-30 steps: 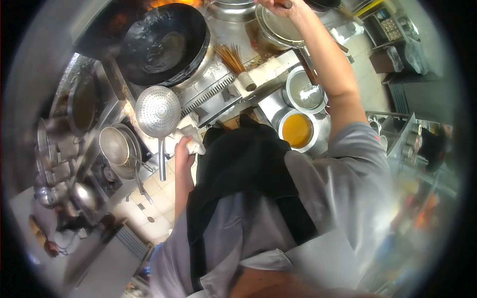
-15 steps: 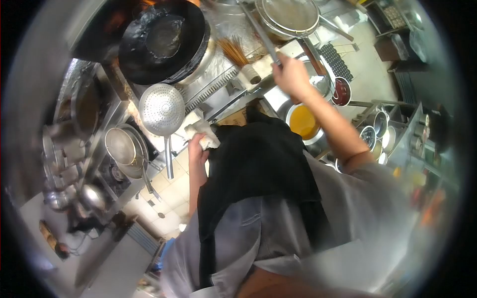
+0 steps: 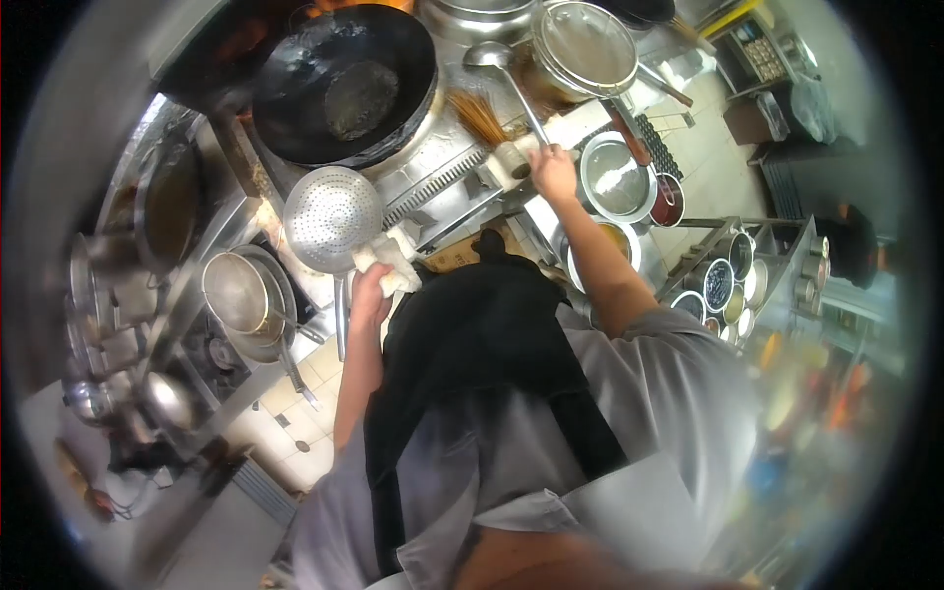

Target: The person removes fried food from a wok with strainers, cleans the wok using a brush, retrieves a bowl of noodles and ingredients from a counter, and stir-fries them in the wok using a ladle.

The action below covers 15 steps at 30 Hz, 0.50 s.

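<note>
My left hand (image 3: 371, 298) is closed on a crumpled white cloth (image 3: 395, 267), just below the perforated skimmer (image 3: 332, 218). My right hand (image 3: 555, 173) grips the handle of a metal ladle (image 3: 488, 56), whose bowl rests or hovers over the steel stove top beside the bamboo brush (image 3: 478, 116). The black wok (image 3: 346, 87) sits on the burner at the upper left, with a little liquid in its bottom. Right of my right hand stands a pot of clear liquid (image 3: 617, 177). My forearm partly hides the pot of yellow liquid (image 3: 618, 239).
A large pot topped by a fine strainer (image 3: 588, 47) stands at the upper right. Two more strainers (image 3: 236, 292) lie at the left. Several small containers (image 3: 718, 285) fill a rack at the right. Flames (image 3: 360, 4) show behind the wok.
My right hand has come down from the top of the view, and the ladle's bowl now shows over the stove top. My left hand still holds the cloth, now nearer the skimmer.
</note>
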Each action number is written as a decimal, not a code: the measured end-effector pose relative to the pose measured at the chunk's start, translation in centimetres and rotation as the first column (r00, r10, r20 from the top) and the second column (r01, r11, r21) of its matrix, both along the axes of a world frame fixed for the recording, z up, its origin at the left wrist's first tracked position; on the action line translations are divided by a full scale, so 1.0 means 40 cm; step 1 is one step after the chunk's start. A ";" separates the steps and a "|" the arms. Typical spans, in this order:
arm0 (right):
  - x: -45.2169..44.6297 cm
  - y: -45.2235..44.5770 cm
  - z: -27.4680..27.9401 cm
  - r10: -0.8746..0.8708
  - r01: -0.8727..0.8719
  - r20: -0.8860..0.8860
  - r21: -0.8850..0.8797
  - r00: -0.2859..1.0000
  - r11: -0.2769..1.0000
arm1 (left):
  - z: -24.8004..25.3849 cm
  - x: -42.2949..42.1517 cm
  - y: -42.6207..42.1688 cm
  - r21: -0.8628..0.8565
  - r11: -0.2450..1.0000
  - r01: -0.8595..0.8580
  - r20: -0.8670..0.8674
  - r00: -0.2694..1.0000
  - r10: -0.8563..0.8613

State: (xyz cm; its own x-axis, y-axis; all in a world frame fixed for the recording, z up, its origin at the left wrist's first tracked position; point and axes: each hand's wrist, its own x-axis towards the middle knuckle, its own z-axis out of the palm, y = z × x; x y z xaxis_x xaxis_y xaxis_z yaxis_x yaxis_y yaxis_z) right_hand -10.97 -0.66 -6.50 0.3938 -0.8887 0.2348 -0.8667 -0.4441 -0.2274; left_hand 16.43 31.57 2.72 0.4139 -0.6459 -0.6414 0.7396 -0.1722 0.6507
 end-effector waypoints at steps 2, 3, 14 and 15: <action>0.111 0.046 0.090 0.024 -0.037 0.056 0.238 0.998 0.971 | -0.002 0.030 0.001 0.008 1.000 0.013 -0.004 1.000 -0.013; 0.152 0.054 0.091 0.047 -0.032 -0.052 0.268 0.998 0.963 | -0.005 0.042 0.000 0.022 0.999 0.038 -0.009 0.999 -0.038; 0.290 -0.093 0.301 0.050 0.100 -0.279 0.497 0.959 0.862 | -0.007 0.114 -0.042 -0.028 0.982 0.185 -0.064 0.980 -0.186; 0.290 -0.120 0.255 0.050 0.103 -0.282 0.503 0.958 0.858 | 0.005 0.110 -0.048 -0.032 0.980 0.196 -0.051 0.979 -0.198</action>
